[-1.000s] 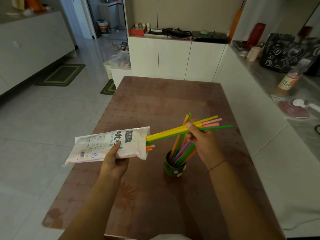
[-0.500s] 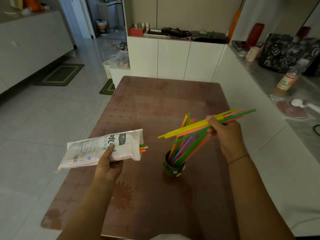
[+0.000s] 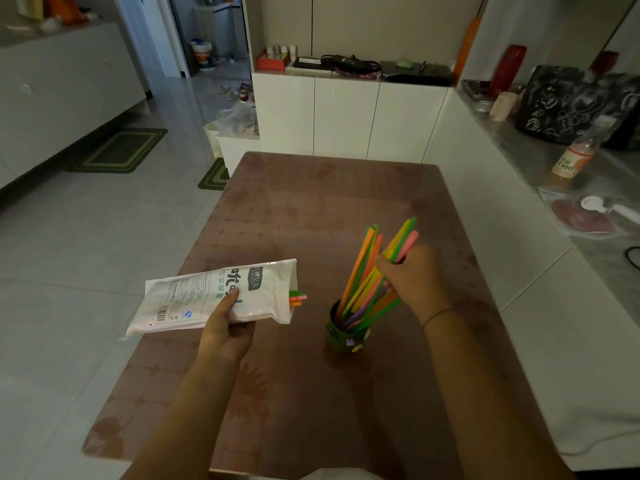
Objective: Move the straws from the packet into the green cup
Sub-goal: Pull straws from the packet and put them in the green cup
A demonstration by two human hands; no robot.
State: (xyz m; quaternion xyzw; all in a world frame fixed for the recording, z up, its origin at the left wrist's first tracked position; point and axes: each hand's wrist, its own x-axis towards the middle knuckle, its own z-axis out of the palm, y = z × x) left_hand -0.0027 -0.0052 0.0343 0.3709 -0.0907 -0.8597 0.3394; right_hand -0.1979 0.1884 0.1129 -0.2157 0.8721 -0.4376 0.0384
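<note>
Dim interior. Pale glossy tiled floor (image 3: 86, 237) with green mats (image 3: 119, 150). Brown patterned table (image 3: 329, 202) centre. White cabinets (image 3: 346, 116) far; white counter (image 3: 554, 168) right; open doorway (image 3: 207, 36) far left.

Bottle (image 3: 573, 157): orange label, far right on the counter (image 3: 519, 157)
Green mats (image 3: 119, 150): far left on the floor
Black bag (image 3: 571, 102): behind the bottle

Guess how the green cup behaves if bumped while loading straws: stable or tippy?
Probably tippy: the green cup is short and narrow, while the straws stand far above its rim and all lean to one side. It looks light, so it may slide on the glossy table first.
</note>
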